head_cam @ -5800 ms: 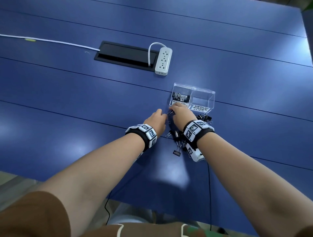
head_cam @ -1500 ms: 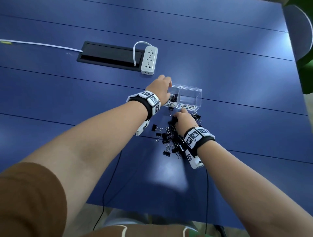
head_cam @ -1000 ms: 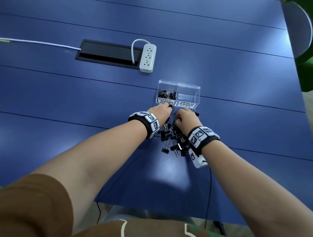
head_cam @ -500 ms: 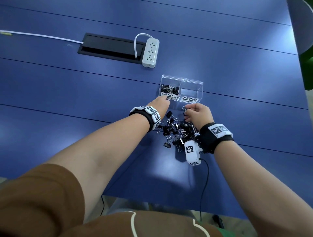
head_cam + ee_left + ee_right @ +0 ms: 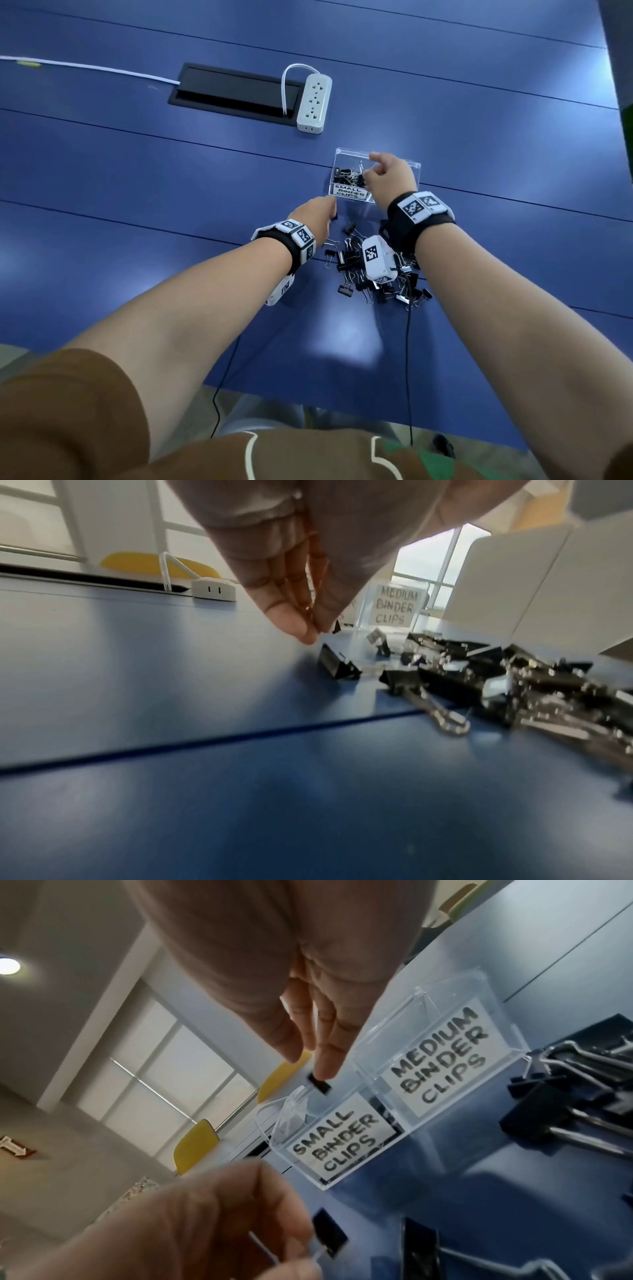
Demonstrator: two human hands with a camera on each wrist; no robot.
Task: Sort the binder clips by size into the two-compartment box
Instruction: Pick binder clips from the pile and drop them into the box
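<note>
A: On the blue desk, what takes up the most room?

B: The desk itself, then a black recessed cable hatch with a white power strip lying beside its right end, long axis running away from the person.

A: And the box?

B: The clear two-compartment box sits beyond the hands, its long side running left to right, labels facing the person. The left compartment reads "SMALL BINDER CLIPS" and holds a heap of small black clips; the right one reads "MEDIUM BINDER CLIPS" and looks bare through its clear wall.

A: Where are the unsorted ones?

B: A loose pile of binder clips lies on the desk just in front of the box, between the two wrists, handles pointing every which way.

A: The right hand?

B: The right hand hangs over the box, fingertips above the small compartment. In the right wrist view a small black clip shows right at the tip of the forefinger, above that compartment's rim; thumb and forefinger are close together, but I cannot tell whether they grip it or have let go.

A: The left?

B: The left hand is low near the box's left front corner, thumb and fingers pinched on a small clip by its wire handle, black body toward the box.
</note>
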